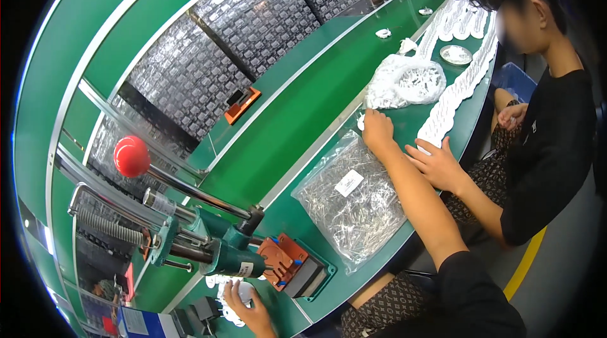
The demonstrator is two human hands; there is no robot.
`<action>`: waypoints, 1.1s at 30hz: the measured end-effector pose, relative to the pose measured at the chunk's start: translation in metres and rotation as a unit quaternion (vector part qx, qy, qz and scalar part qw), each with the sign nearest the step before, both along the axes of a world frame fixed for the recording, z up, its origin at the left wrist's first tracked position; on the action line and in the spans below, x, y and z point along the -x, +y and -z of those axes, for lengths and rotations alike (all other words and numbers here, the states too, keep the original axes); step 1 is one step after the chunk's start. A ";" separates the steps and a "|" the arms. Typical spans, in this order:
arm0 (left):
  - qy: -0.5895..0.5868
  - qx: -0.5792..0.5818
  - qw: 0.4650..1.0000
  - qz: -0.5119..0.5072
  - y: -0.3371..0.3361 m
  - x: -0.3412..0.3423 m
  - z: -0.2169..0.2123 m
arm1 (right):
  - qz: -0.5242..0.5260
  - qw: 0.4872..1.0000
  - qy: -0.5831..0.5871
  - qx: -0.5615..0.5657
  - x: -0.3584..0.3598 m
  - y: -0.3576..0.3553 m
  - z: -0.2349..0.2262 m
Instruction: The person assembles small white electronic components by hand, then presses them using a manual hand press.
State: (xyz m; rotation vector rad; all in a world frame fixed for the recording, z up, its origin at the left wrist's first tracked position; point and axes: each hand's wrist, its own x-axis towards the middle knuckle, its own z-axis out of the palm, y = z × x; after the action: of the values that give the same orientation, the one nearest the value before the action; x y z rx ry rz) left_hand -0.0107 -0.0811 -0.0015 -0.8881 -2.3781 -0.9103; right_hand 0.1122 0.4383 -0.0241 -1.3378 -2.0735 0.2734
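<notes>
My right arm reaches far across the bench. My right hand (378,134) is closed at the edge of the green belt, with a small white plastic part (361,122) at its fingertips; the fingers partly hide it. Lower down, my left hand (248,310) has its fingers apart over white plastic parts (233,300) lying beside the press. The green hand press (234,256), with its red ball-topped lever (131,156), stands near my left hand. An orange fixture (282,261) sits on the press base. Between my arms lies a clear bag of thin metal pins (354,211).
A co-worker sits at the right, one hand (437,166) by a row of stacked white parts (446,110). Beyond my right hand are an open plastic bag of white pieces (404,82) and a round dish (456,55). The green belt (303,110) carries several white parts.
</notes>
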 end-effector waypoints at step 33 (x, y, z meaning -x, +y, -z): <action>-0.031 -0.025 0.999 0.013 0.018 0.003 0.008 | -0.258 0.963 0.079 -0.005 -0.100 -0.288 -0.005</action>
State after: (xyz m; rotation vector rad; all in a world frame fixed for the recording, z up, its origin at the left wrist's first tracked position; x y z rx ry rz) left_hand -0.0134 -0.0631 -0.0100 -0.8868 -2.3904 -1.0167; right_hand 0.2126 0.1500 -0.0187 -0.7190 -2.2467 0.5693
